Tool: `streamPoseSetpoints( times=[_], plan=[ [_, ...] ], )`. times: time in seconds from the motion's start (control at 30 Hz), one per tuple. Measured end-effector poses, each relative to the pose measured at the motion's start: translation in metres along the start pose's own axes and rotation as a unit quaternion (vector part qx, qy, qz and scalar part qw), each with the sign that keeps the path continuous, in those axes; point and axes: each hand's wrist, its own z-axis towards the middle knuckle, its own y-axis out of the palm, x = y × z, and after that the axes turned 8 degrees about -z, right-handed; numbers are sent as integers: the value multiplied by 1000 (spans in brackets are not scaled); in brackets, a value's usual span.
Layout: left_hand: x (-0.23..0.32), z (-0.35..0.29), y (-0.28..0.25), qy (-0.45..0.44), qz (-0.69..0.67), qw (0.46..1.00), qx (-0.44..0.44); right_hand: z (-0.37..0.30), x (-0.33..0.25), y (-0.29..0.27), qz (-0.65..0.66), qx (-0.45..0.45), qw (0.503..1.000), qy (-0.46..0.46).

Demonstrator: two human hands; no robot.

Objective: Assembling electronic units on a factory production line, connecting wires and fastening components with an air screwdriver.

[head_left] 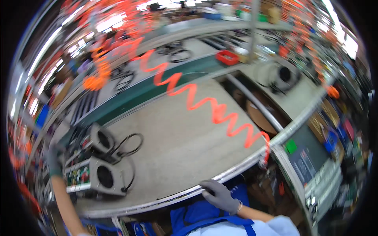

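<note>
My right hand [221, 196], in a grey glove, rests at the metal front edge [173, 200] of the workbench. Its fingers point left, loosely bent, and nothing shows in them. At the far left my left hand [54, 158], also gloved, reaches beside two grey metal housings; motion smears its fingers. The nearer housing [114, 173] has a round black opening, a circuit board [80, 176] on its left side and a black cable [130, 179]. Behind it stands a similar housing [97, 137], its black cable [136, 147] looped on the bench.
An orange coiled air hose [191, 96] hangs across the bench, down to its right front corner. A recessed opening with a metal roller [256, 102] lies right of the bench top. Beyond are a red bin [227, 57] and another grey housing [284, 74].
</note>
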Motion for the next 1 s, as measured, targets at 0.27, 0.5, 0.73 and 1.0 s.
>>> streamPoseSetpoints(
  times=[0.27,0.5,0.73,1.0],
  plan=[
    [32,-151,330,314,115,931,-145,27,-52,-101,-96,89,982,-135],
    [-33,-241,588,330,181,847,-374,72,1,-227,-92,276,953,-91],
    [-79,-235,712,261,232,860,-373,140,192,-349,-126,349,893,254],
    [-55,-230,722,266,259,823,-430,219,346,-525,-203,498,787,301]
  ],
)
